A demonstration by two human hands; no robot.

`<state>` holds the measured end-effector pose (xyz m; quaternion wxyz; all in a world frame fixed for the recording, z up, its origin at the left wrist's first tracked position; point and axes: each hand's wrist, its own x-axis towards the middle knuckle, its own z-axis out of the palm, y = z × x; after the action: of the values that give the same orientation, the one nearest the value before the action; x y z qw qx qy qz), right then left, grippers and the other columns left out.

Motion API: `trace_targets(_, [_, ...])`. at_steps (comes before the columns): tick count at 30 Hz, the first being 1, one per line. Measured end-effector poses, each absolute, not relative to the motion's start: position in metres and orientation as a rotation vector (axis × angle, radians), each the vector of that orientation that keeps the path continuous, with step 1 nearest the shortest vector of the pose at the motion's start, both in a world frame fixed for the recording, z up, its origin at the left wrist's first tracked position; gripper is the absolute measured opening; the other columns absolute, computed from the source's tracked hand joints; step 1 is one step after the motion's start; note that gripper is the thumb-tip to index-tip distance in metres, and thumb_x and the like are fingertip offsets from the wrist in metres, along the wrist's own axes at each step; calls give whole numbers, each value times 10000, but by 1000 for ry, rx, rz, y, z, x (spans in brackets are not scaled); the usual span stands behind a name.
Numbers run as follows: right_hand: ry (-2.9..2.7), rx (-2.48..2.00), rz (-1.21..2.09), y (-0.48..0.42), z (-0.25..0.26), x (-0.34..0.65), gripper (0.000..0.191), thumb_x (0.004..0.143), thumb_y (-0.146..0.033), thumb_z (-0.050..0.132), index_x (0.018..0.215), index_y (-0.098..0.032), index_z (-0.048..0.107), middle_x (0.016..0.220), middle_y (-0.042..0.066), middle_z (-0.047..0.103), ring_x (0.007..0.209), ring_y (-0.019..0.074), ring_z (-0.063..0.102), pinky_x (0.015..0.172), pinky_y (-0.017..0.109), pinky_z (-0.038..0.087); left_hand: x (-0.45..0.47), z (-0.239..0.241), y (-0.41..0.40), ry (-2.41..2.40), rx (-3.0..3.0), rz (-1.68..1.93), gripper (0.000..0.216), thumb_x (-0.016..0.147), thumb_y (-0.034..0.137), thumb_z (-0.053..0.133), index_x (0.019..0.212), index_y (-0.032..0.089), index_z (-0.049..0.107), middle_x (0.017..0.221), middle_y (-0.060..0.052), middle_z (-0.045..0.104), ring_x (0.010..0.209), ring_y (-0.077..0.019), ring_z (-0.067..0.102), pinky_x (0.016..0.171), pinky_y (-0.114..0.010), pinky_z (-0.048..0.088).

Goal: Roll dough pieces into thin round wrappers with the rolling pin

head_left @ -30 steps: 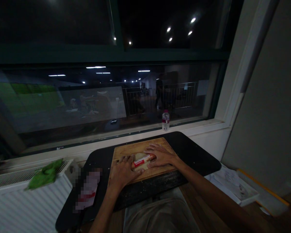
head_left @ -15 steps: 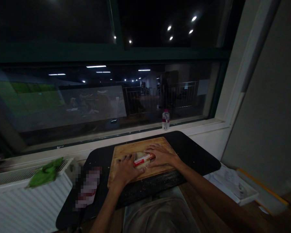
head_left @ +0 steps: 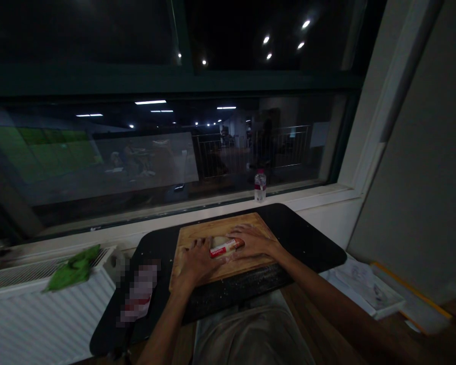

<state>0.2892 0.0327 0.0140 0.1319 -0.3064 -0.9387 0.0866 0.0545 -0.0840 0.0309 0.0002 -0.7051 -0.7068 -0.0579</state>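
Near the middle of the wooden board (head_left: 197,230), a red and white tube (head_left: 226,247), brown at the right end. Lying on a slant, right end a bit farther away. Around it, some pale stuff (head_left: 219,240), soft to look at, maybe dough. Hard to tell how much of it sits under the tube.

Over the tube's left end, the left hand (head_left: 198,261), spread wide, not clenched. Over the other end, the right hand (head_left: 253,241), also spread and loose, thumb on the near side. Both hands touching, but not closed in a fist. Hard to tell from here how hard to the push.

To do this bit well, best to press the same on both ends. Too much push on one side might make a thick end and a thin end. Better to use flat palms than tight fingers, and to go slow and straight. Good to leave the middle of the tube in plain sight, just like now, for checking the slant. Wise to stay well inside the board too, away from its edges.

Under the board, a black desk (head_left: 304,243), with light dust along the near side. Off to the left on the desk, a packet (head_left: 140,294), too blurry to read. Beyond the desk, on the window sill (head_left: 304,200), a bottle (head_left: 260,186), upright and out of the way.
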Motion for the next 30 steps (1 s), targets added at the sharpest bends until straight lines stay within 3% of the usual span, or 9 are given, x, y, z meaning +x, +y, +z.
trace_targets(4, [-2669, -945, 228, 25, 13, 287, 535, 1098, -599, 530, 1520, -303, 672, 1576, 49, 647, 1534, 281, 497, 1328, 456, 310, 53, 27, -86, -2162, -2214, -216, 962, 941, 831, 509, 1662, 195, 459, 1630, -218, 562, 1519, -443, 473, 1193, -625, 392])
trace_targets(9, [-2508, -1088, 84, 13, 3, 277, 553, 1176, -433, 298, 1408, -229, 757, 1464, 85, 730, 1451, 263, 595, 1307, 432, 361, 51, 18, -93, -2063, -2188, -282, 741, 1077, 670, 390, 1656, 217, 485, 1624, -183, 585, 1515, -406, 497, 1190, -613, 420])
trace_targets(14, [-2462, -1074, -23, -2, -3, 280, 543, 1167, -373, 302, 1462, -187, 718, 1469, 127, 721, 1444, 299, 609, 1281, 493, 412, 51, -1, -100, -1949, -2146, -364, 575, 1155, 391, 247, 1598, 197, 557, 1595, -133, 631, 1489, -334, 555, 1191, -549, 467])
trace_targets(21, [-2405, -987, 43, -25, -9, 296, 538, 1173, -401, 326, 1562, -181, 625, 1575, 113, 639, 1531, 273, 526, 1323, 508, 369, 53, -22, -113, -1801, -2096, -478, 522, 1153, 346, 319, 1562, 186, 601, 1600, -128, 626, 1477, -309, 595, 1214, -524, 487])
trace_targets(30, [-2302, -915, 72, -40, -22, 305, 452, 1155, -406, 460, 1540, -264, 649, 1537, 94, 674, 1504, 273, 560, 1315, 549, 379, 48, -33, -122, -1637, -2119, -557, 487, 1123, 272, 395, 1558, 196, 601, 1620, -124, 605, 1481, -275, 601, 1218, -483, 512])
